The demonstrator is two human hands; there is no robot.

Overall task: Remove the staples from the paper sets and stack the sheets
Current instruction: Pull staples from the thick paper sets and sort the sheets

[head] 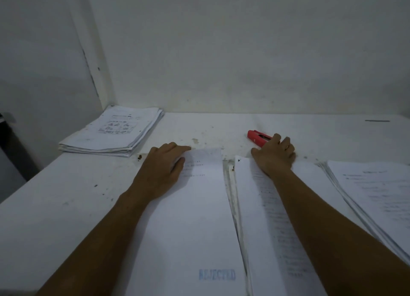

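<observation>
Our paper set (pixel 188 218) lies nearest, left hand (pixel 163 169) flat on its top corner. Right hand (pixel 274 154) curls around the red staple remover (pixel 257 137); a careless pull could tear that corner.

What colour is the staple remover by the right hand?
Red staple remover, seen best in the head view.

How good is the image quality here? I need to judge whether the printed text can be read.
Head view: dim, bluish, even light, no glare, soft shadows only. Wide-angle bending curves the table edges. Print on the sheet under the left hand is too blurred to read, except the REJECTED stamp. The right hand and red staple remover look soft.
</observation>
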